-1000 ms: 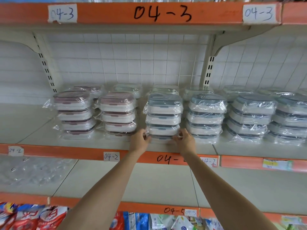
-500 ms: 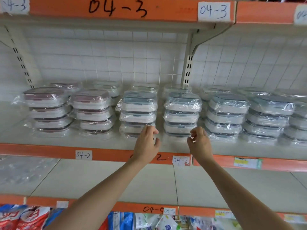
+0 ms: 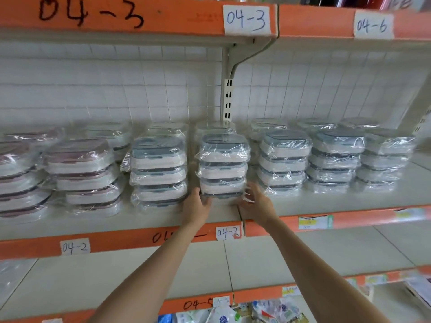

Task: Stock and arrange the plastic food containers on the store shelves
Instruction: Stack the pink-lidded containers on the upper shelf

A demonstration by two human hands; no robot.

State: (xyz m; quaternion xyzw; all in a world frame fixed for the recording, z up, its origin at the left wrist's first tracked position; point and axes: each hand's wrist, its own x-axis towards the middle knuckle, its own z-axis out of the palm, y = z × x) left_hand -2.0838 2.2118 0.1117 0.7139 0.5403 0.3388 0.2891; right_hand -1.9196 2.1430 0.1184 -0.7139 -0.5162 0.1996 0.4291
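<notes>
While my left hand (image 3: 195, 204) curls its fingers against the lower left corner of a stack of blue-lidded containers (image 3: 222, 164), my right hand (image 3: 256, 203) cups the lower right corner of that same stack, fingers bent round the crinkled plastic wrap. Both hands grip the bottom container, which sits on the shelf marked 04-2 (image 3: 227, 233), just behind its orange front edge. To the left of this stack stands another blue-lidded stack (image 3: 158, 170), close beside it but apart. Further left of that are the pink-lidded stacks (image 3: 81, 176), each container sealed in clear film. To the right of my stack run three more blue-lidded stacks (image 3: 333, 157), with a second row of wrapped containers behind them against the white grid back panel (image 3: 163, 89). Directly behind my stack rises the slotted upright (image 3: 228, 99), which meets the orange 04-3 shelf (image 3: 246, 19) above.
</notes>
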